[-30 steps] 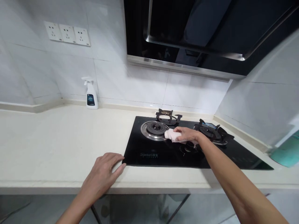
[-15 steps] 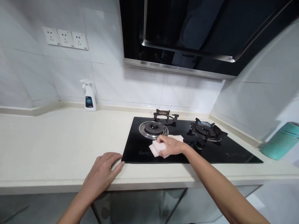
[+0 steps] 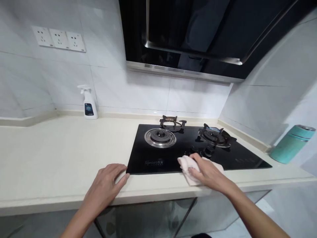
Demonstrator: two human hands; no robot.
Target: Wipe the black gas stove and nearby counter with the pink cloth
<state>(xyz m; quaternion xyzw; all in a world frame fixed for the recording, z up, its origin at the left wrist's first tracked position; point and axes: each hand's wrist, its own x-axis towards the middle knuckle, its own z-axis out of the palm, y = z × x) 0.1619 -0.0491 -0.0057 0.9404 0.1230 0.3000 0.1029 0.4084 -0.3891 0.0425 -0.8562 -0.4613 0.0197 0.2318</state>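
My right hand (image 3: 206, 173) is shut on a folded pale pink cloth (image 3: 189, 169), pressing it onto the front edge of a black glass gas hob (image 3: 244, 159). Part of the cloth hangs over the hob's edge towards the cream stone countertop (image 3: 49, 155). My left hand (image 3: 105, 185) lies flat and empty on the countertop, its fingertips beside the hob's front left corner. Behind them sit a steel-ringed left burner (image 3: 160, 138) and a right burner under a black grate (image 3: 215, 137). Black control knobs (image 3: 209, 152) stand just beyond my right hand.
A loose black pan support (image 3: 172, 122) stands at the hob's back edge. A white spray bottle (image 3: 88, 104) stands against the tiled wall, and a teal flask (image 3: 292, 144) lies at right. A black range hood (image 3: 183, 36) hangs overhead.
My right hand has slid the cloth towards me and rightward, from mid-hob to the front edge. My left hand has stayed put, and the view has shifted slightly.
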